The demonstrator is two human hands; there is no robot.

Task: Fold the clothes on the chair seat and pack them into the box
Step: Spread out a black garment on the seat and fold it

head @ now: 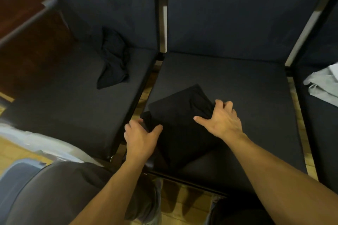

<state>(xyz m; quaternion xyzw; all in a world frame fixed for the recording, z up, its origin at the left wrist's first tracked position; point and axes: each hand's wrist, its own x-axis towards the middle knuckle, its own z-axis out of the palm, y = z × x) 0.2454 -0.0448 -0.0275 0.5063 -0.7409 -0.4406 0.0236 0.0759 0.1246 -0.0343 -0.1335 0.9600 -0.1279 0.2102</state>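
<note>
You can read no writing or label anywhere. The floor is wood, light planks, and it shows between and under the seats. At the near left stands a box with a pale translucent rim, blurred. On the left seat lies a black garment, crumpled, at the far side near the backrest. The middle seat carries the folded cloth, dark and turned at an angle, at its near left part, with one corner over the left edge. Your left hand grasps the left corner of this cloth, thumb on top and fingers curled over the edge. Your right hand grasps its right edge, fingers curled into the fabric, thumb spread flat on top. On the right seat lies a grey garment, partly out of view.
</note>
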